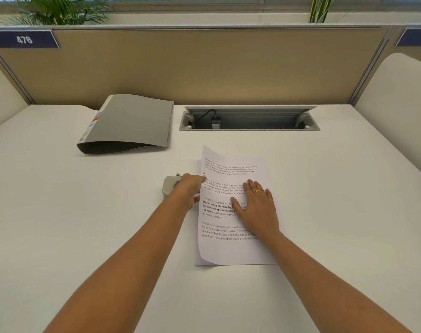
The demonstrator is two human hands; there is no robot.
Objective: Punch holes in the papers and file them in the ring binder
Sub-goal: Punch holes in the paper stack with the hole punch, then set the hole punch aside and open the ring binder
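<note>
A small stack of printed papers lies on the white desk, its top left corner curling up. Two punched holes show near the left edge of the top sheet. My right hand lies flat on the papers with fingers spread. A grey hole punch sits just left of the papers. My left hand rests on the punch with fingers curled over it, reaching the paper's left edge. A closed grey ring binder lies at the back left of the desk.
An open cable tray with a plug and cord is set into the white desk behind the papers. A beige partition closes off the back. Curved white dividers stand at both sides.
</note>
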